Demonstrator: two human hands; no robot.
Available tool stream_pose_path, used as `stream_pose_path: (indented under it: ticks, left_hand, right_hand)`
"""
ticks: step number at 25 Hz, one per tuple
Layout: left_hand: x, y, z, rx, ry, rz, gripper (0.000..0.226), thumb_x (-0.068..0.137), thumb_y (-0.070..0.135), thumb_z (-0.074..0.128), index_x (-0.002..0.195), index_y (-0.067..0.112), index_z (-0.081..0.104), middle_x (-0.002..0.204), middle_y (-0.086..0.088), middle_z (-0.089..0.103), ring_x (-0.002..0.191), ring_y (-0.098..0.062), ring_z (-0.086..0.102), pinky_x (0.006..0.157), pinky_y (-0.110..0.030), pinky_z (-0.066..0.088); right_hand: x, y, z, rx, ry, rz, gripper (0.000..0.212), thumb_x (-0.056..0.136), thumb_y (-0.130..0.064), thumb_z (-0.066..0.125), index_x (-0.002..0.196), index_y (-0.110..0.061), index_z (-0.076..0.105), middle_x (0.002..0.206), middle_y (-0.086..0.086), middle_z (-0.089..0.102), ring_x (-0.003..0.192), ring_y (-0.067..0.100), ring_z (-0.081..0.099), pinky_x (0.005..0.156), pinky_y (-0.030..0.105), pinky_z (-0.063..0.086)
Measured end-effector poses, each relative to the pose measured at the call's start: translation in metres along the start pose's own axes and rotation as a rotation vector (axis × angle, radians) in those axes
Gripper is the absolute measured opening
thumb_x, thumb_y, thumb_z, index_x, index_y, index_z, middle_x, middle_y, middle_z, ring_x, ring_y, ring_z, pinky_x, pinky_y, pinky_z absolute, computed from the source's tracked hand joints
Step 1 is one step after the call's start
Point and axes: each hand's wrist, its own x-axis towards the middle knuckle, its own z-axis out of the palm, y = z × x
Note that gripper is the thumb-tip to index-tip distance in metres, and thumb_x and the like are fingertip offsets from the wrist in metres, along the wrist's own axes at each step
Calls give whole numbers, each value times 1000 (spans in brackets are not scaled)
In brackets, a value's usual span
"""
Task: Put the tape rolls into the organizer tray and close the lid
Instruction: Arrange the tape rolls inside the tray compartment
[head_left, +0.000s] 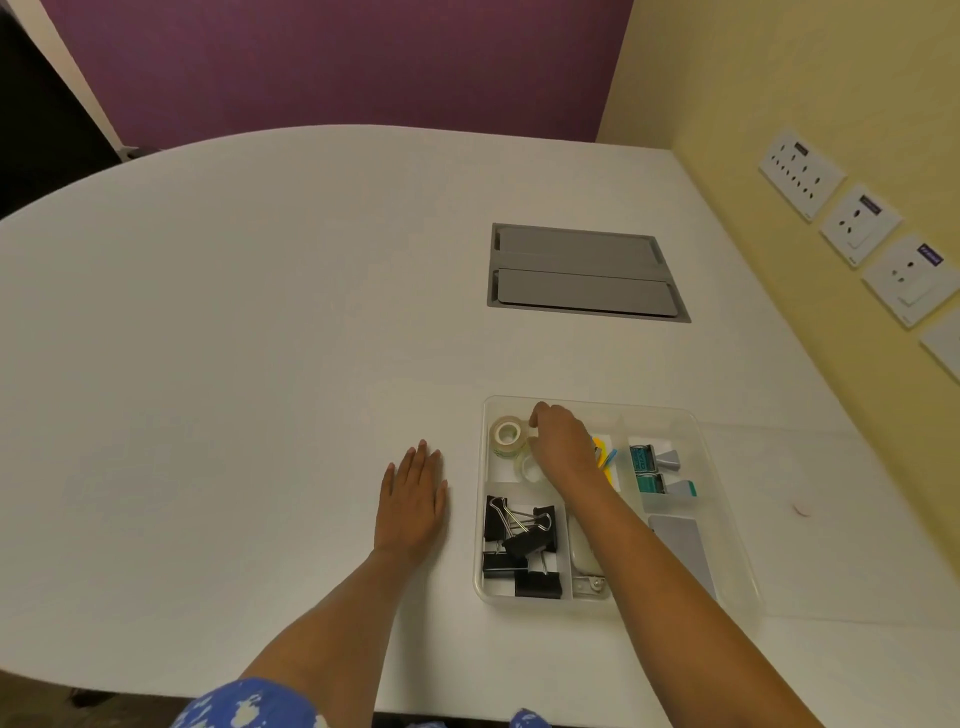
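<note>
**Tape rolls going into the tray, lid lying open**

We're looking down at a big white table (234, 338) with a rounded edge, and it's taking up nearly the whole view. We're using the clear organizer tray (727, 519) as our landmark. Beyond the tray, set flush into the tabletop, a grey cable hatch (582, 273) is sitting with both flaps shut. Further beyond that, a purple wall (337, 62) is running behind the table, and off to the tray's right a yellow wall (805, 78) is carrying a row of white sockets (860, 226).

Inside the tray, in its far left compartment, two tape rolls are lying: an off-white roll (506, 434) and a clear roll (529, 469) just nearer to us. The right hand (563, 444) is reaching into that same compartment with fingers curled by the rolls; we can't tell whether it's gripping anything. The left hand (413, 501) is lying flat and spread on the table just left of the tray, holding nothing.

In the tray's near left compartment black binder clips (519, 545) are piling up. The transparent lid (857, 519) is lying open flat on the table to the tray's right.
</note>
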Motion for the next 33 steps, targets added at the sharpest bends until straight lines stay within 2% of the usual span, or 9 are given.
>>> stream_pose_path:
  ticks: [4, 7, 10, 13, 17, 28, 33]
  left_hand:
    - [21, 26, -18, -161, 181, 1, 41, 102, 24, 34, 141, 18, 41, 154, -2, 35, 144, -17, 27, 121, -35, 12]
    - [40, 52, -33, -241, 267, 79, 38, 99, 23, 43, 137, 17, 47, 145, -2, 48, 137, -17, 39, 119, -37, 22]
    - [58, 72, -43, -188, 189, 258, 40, 96, 26, 51, 135, 19, 49, 142, 1, 50, 134, -15, 42, 113, -31, 24]
    - [69, 81, -43, 39, 71, 377, 47, 92, 35, 54, 137, 22, 46, 144, 5, 47, 135, -14, 38, 113, -31, 18]
    - [76, 84, -39, 280, -53, 376, 60, 89, 44, 55, 142, 21, 39, 147, 4, 42, 136, -19, 33, 114, -41, 13]
    - [84, 89, -41, 378, -107, 371, 56, 89, 30, 60, 141, 20, 40, 143, 0, 45, 135, -21, 34, 113, -42, 14]
    - [83, 95, -48, 389, -107, 370, 50, 88, 33, 60, 135, 20, 47, 137, 0, 50, 131, -22, 37, 113, -43, 15]
  right_hand:
    - [6, 10, -7, 108, 69, -4, 31, 90, 5, 48, 118, -4, 60, 120, 15, 61, 109, 28, 59, 84, 32, 48]
    - [11, 14, -10, 127, 80, -16, 31, 91, 6, 48, 117, -4, 61, 121, 15, 62, 110, 28, 60, 87, 34, 49]
    - [15, 16, -10, 97, 57, -38, 32, 91, 5, 48, 119, -5, 61, 122, 14, 61, 111, 28, 59, 89, 35, 48]
    - [17, 19, -9, 85, 60, -61, 33, 91, 5, 48, 119, -6, 62, 122, 14, 61, 112, 27, 58, 91, 36, 50]
    - [21, 24, -8, 61, 50, -79, 34, 91, 6, 47, 118, -8, 62, 121, 12, 61, 113, 26, 57, 91, 37, 51]
    - [26, 32, -2, 71, 34, -97, 28, 93, -1, 52, 117, -9, 63, 120, 10, 63, 113, 25, 56, 90, 38, 51]
    - [27, 34, -2, 103, 58, -109, 27, 92, -2, 53, 116, -9, 64, 118, 10, 64, 113, 25, 56, 90, 36, 50]
